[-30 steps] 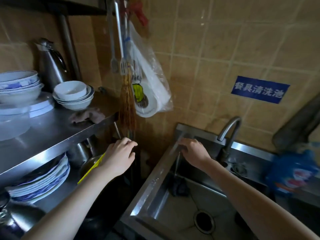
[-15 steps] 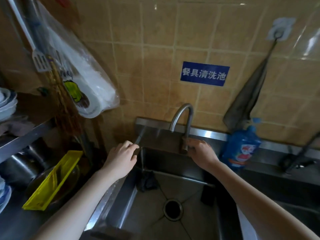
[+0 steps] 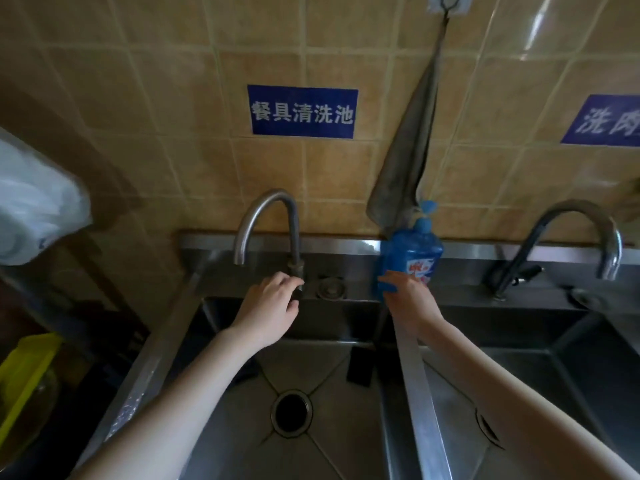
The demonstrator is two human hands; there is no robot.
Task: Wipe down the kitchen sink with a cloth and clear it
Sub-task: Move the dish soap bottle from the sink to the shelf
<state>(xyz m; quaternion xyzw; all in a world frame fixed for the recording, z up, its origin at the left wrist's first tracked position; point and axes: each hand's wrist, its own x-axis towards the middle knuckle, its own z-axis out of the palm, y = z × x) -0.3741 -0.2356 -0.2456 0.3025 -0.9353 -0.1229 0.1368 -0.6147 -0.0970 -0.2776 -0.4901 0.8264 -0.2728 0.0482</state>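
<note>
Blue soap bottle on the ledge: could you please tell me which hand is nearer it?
Right. The right hand holds the blue soap bottle low down; the left hand is off to its left, at the tap base.

Two bare arms of one person, seen from above by the head camera.

The left hand (image 3: 268, 306) and right hand (image 3: 408, 296) are uncovered and show mostly their backs, with faintly marked knuckles and slim fingers; the nails are too small and blurred to make out. The left forearm (image 3: 180, 393) and right forearm (image 3: 502, 386) are slender and smooth, bare from the wrist to the lower edge of the view, and look broader there through the wide-angle lens. What the person wears cannot be told.
</note>
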